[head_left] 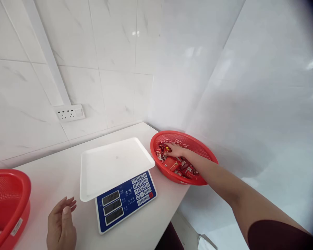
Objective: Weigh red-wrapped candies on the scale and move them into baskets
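My right hand [175,150] reaches into the red mesh basket [198,146] at the table's far right corner. Its fingers rest among several small red wrapped sweets [176,165]; whether they grip one is hidden. My left hand [62,222] hovers open and empty over the white table, just left of the electronic scale [125,199]. The scale has a blue keypad front and a bare white weighing tray [112,165] on top.
A second red basket [5,201] stands at the left edge with a few wrapped sweets in its bottom. White tiled walls meet in the corner behind. A power strip [69,113] is fixed to the left wall. The table edge runs close below the scale.
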The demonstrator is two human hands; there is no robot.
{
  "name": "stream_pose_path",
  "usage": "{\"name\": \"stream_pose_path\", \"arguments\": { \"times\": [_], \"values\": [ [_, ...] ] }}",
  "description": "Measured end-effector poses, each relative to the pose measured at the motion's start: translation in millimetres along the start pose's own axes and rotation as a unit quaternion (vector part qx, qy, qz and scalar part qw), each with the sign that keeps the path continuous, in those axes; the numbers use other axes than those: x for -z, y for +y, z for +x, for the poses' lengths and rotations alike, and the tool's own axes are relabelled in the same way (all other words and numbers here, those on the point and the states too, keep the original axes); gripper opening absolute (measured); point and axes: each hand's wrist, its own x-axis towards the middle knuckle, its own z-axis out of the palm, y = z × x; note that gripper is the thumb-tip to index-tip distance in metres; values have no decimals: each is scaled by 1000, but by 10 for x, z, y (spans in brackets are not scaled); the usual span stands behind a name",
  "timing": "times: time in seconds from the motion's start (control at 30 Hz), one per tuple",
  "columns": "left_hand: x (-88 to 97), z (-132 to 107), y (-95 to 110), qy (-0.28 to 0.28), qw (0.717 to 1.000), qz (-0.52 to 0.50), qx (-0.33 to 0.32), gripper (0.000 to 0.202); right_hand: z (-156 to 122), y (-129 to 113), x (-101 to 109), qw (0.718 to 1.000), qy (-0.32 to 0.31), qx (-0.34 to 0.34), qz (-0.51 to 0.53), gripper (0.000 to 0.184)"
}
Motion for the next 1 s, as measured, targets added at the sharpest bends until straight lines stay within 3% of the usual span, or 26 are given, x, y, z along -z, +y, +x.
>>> {"name": "stream_pose_path", "arguments": {
  "times": [0.1,0.23,0.4,0.53,0.73,1.0],
  "values": [
    [20,20,-27,1,1000,-8,14,50,126,6,-92,1000,3,-19,-13,81],
    [20,57,-25,0,999,-10,43,52,151,52,-108,999,32,-24,-16,63],
    [-5,76,-6,-9,997,2,73,53,11,132,102,993,116,-14,33,41],
    [-6,74,1,-11,998,8,67,53,-89,183,278,983,152,-15,102,40],
    [24,46,35,-9,998,5,54,51,-193,143,250,977,144,-42,153,37],
    [12,32,87,-13,999,22,47,48,-305,53,258,981,66,-28,179,26]
  ]
}}
